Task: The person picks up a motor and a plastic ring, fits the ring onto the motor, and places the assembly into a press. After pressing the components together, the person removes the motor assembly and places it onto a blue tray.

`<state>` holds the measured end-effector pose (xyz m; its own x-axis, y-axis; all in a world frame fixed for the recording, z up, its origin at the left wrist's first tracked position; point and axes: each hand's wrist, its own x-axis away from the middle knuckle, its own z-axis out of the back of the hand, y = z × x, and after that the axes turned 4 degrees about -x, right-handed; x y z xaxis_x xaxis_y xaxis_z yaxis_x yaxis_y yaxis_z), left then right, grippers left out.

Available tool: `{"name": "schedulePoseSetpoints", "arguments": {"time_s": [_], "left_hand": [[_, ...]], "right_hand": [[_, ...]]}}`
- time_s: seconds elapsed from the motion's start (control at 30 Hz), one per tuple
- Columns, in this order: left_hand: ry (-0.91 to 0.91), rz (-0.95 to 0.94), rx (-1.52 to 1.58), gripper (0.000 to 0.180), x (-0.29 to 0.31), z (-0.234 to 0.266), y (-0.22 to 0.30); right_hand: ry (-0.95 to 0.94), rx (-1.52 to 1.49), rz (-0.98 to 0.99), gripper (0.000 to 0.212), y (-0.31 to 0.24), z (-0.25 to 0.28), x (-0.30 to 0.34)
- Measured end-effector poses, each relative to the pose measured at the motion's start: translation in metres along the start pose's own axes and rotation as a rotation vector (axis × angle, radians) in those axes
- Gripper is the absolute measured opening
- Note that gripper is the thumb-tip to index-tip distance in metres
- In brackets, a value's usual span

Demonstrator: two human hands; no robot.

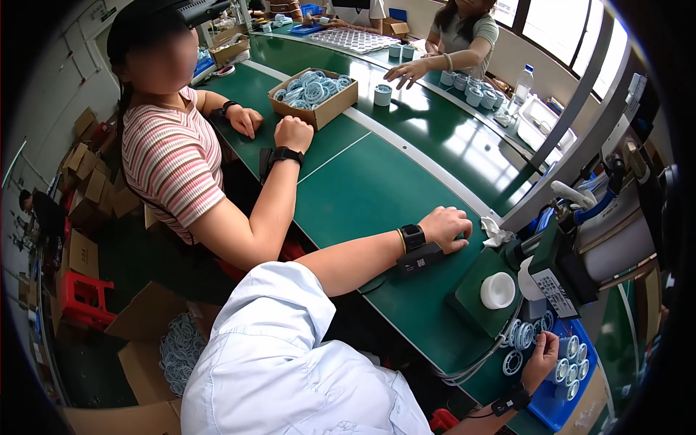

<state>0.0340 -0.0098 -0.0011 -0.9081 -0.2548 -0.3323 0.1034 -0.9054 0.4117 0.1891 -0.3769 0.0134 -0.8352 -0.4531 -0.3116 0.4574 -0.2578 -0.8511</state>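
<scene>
Two hands at a green bench: one in tight quarters, one beside ample room

We start at the near right, where light-blue loose rings (523,336) lie crowded against the left side of a blue tray (557,415) that bears light-blue cups (569,348). The right hand (540,360) sits at this seam, between loose rings and cups, its fingers bent close together; we cannot tell whether they clamp anything. Cables (471,367) bound the loose rings on the left, running toward the bench's near edge. Just beyond, a green block (467,290) carries a white round piece (497,291), and a machine (616,246) crowds the right side.

Farther off, the left hand (446,228) is palm down at the bench, fingers loosely bent and apart from the thumb, near a crumpled white tissue (496,233). We find the widest room to its left: a broad stretch of green bench (362,188), with the near edge passing under the forearm. A thin white line (335,157) crosses it, and a pale strip (417,159) borders its far side.

Past the line, a cardboard box (335,109) of rings stands by the strip, near a striped-shirted co-worker (167,159). Across the strip, another person's hand (407,72) extends near a single cup (383,95). Below the near edge, at left, a carton (141,366) holds heaped rings (181,355).
</scene>
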Motion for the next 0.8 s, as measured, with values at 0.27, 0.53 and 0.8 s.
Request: {"name": "schedulePoseSetpoints", "arguments": {"time_s": [0.27, 0.53, 0.8], "left_hand": [[0.033, -0.02, -0.033, 0.016, 0.003, -0.002, -0.004], [0.034, -0.096, -0.082, 0.014, 0.0, 0.005, 0.0], [0.028, -0.153, -0.276, 0.018, 0.005, 0.013, 0.012]], "right_hand": [[0.005, 0.023, 0.017, 0.013, 0.0, -0.003, -0.001], [0.016, 0.241, 0.1, 0.01, -0.03, -0.003, -0.001], [-0.013, 0.366, 0.135, 0.01, -0.032, -0.004, 0.003]]}}
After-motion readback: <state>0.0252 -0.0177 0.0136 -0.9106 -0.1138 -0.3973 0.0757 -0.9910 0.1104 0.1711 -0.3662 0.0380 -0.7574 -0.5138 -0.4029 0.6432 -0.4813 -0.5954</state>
